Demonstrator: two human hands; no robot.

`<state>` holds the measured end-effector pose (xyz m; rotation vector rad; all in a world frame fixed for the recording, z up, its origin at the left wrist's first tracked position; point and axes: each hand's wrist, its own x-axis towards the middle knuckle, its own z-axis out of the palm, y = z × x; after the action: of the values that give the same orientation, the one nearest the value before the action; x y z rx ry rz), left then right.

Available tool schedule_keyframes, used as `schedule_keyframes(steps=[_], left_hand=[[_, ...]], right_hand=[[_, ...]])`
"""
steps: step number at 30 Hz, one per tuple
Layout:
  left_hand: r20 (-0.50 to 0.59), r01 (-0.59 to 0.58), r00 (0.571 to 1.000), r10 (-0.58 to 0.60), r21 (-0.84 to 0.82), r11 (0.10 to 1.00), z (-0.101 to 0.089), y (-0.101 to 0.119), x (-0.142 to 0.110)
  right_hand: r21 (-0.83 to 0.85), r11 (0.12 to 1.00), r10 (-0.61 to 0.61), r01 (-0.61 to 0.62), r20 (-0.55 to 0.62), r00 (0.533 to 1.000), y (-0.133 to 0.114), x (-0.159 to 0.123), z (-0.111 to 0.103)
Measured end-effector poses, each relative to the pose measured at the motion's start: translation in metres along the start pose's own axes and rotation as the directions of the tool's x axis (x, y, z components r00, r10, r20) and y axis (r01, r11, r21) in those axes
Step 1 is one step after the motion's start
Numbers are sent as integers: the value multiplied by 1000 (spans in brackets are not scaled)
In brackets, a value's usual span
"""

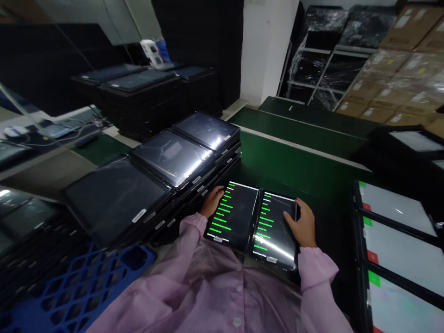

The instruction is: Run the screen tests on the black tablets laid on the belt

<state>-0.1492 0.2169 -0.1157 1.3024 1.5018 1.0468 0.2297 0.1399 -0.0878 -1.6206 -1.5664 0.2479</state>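
Note:
Two black tablets lie side by side in front of me, their lit screens showing lists of green text. My left hand [212,202] grips the outer left edge of the left tablet [239,215], its fingers partly hidden. At the opposite side, my right hand [304,224] holds the outer edge of the right tablet [277,222], with the thumb over its screen. The fingers under that edge are out of sight. A bright reflection crosses the lower part of the right screen. Whether a dark tray joins the two tablets underneath, I cannot tell.
Stacked trays of dark tablets [173,152] stand to the left, above a blue plastic crate [93,282]. On the right are several white-screened tablets [402,245] with green and red corners. Behind runs a green work surface [277,157]; cardboard boxes [391,78] fill the back right.

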Motion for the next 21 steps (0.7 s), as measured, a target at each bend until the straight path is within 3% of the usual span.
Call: schedule_keyframes(steps=[2,6,10,14,16,21], left_hand=[[-9,-7,1000,7,12,1000,0,2,1],[-5,-26,1000,26,10,1000,-1,8,-1],[21,-12,1000,12,2,1000,-9,7,-23],[-12,79,997,-78,31,996,-15,-7,-56],[-41,118,992,-116,36,992,-15,-11,-67],[-64,142,988,-141,9,990,-10,-10,-73]], right_hand=[[60,998,34,-33,-21,999,-2,2,0],[215,955,238,-207,-132,962,-5,0,-8],[191,931,345,-312,-175,922,-13,-40,-27],[54,903,428,-426,-35,903,-33,-106,-46],[16,877,479,-480,39,877,-45,-126,-52],[94,787,591,-610,169,789,-54,-120,-58]])
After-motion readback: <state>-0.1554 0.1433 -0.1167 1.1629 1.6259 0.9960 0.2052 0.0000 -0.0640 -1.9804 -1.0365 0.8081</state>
